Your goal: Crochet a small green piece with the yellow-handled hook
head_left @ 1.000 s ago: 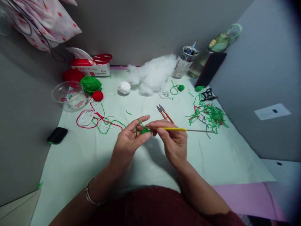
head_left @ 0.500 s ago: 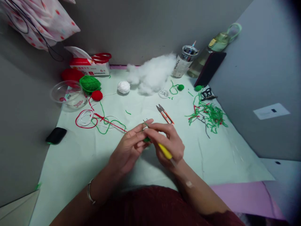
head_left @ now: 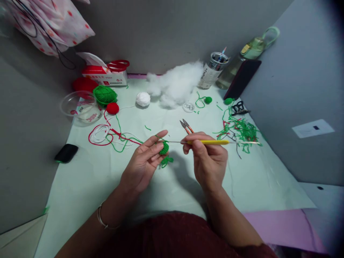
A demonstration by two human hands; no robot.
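Note:
Between its thumb and fingers my left hand (head_left: 142,161) pinches a small green crochet piece (head_left: 164,148), with green yarn running over the raised index finger. A tuft of looped green yarn (head_left: 166,161) hangs below the piece. My right hand (head_left: 209,161) is closed on the yellow handle of a crochet hook (head_left: 208,142), held level. The hook's thin metal shaft points left, its tip at the top of the green piece. Just behind my right hand lie orange-handled thread snips (head_left: 186,126), partly hidden by its fingers.
Yarn balls in green (head_left: 105,95), red (head_left: 112,108) and white (head_left: 143,99) sit at the back left by a clear plastic tub (head_left: 80,111). White stuffing (head_left: 180,82) lies at the back. Green yarn scraps (head_left: 243,130), a pen can (head_left: 211,73) and a bottle (head_left: 252,48) stand right.
My right hand has moved right, away from my left hand, and the hook has swung from slanting toward me to level. The green piece and its hanging yarn now show.

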